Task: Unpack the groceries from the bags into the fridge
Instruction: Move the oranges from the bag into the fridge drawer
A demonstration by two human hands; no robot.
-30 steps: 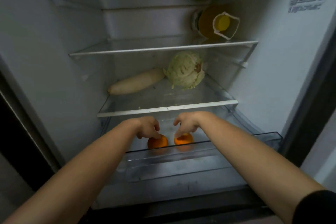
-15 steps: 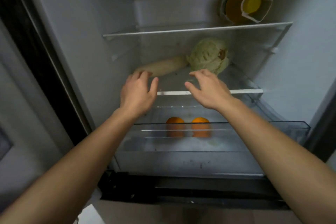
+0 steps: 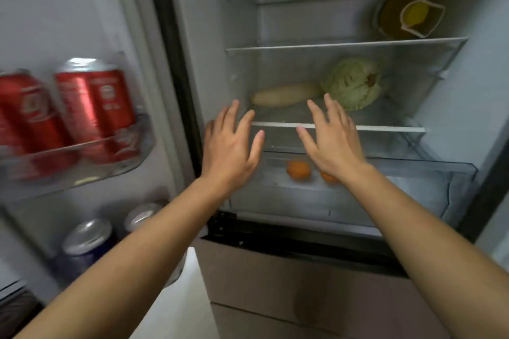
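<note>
Hands first: your left hand (image 3: 231, 146) and your right hand (image 3: 330, 143) hover backs-up in front of the white-edged glass shelf (image 3: 385, 128) of the open grey fridge (image 3: 468, 107). Each grip is wide, fingers spread, holding nothing.

The groceries you can see are already inside. Two small round oranges sit side by side in the clear plastic crisper drawer (image 3: 440, 176), below your palms. The left orange (image 3: 298, 170) shows in the gap between your hands, and the right orange (image 3: 327, 177) is half hidden under your right wrist. Beyond your fingertips a long pale radish (image 3: 286, 94) lies crosswise on the shelf, its long axis running left to right, close against a pale green cabbage (image 3: 352, 82).

The relation that matters is the drawer's front wall. It looks pulled out, so it lies lower than both hands and nearer to you. If you mean to slide it shut, bring both palms down and back onto that wall. Your right hand hangs over the drawer and your left near its left end, so neither has far to go. No bags are in view, so which way they lie from you cannot be told.
</note>
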